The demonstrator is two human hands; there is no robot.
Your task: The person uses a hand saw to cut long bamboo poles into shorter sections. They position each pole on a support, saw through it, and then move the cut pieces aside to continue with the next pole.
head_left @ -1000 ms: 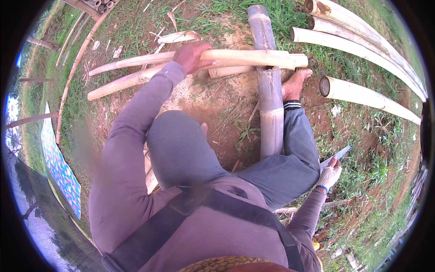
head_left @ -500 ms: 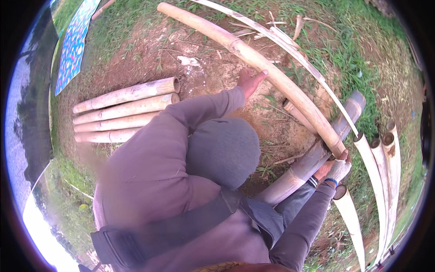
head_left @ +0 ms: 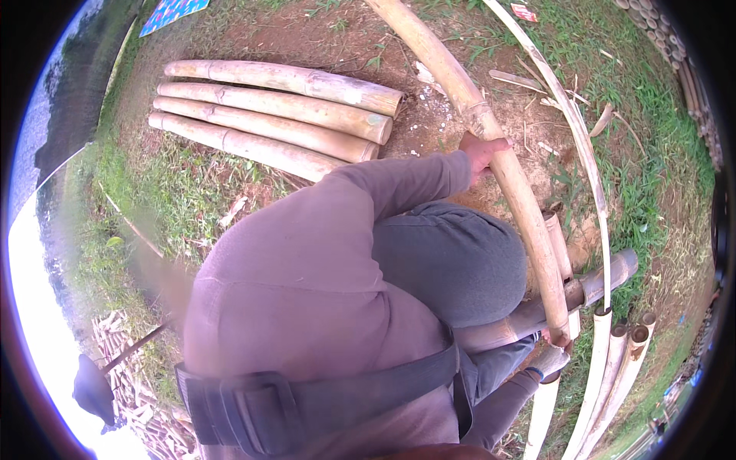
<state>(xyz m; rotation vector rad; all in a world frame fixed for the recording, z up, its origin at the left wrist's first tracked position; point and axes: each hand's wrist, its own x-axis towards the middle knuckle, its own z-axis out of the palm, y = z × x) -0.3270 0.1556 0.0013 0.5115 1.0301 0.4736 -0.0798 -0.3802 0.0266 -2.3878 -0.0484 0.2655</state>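
A long tan bamboo pole (head_left: pixel 525 207) slants from the top edge down to the lower right. My left hand (head_left: pixel 484 156) holds its side partway along, with the fingers partly hidden behind it. At the pole's near end is my right hand (head_left: pixel 549 360), in a pale glove, its fingers closed about the end and partly hidden. Under that near end lies a thick greyish bamboo log (head_left: pixel 502 328), crossing the pole. A shorter bamboo piece (head_left: pixel 558 241) shows just right of the pole, beside the log.
Several cut bamboo poles (head_left: pixel 307 83) lie side by side at the left. A thin split strip (head_left: pixel 586 153) curves along the right, near more bamboo poles (head_left: pixel 608 376). Stacked poles (head_left: pixel 663 34) edge the far right. Lower left is a heap of pieces (head_left: pixel 142 383).
The view has shifted, and the pole now runs more steeply, its far end out of the picture. My left hand has closed further around it; my right hand stays at the near end.
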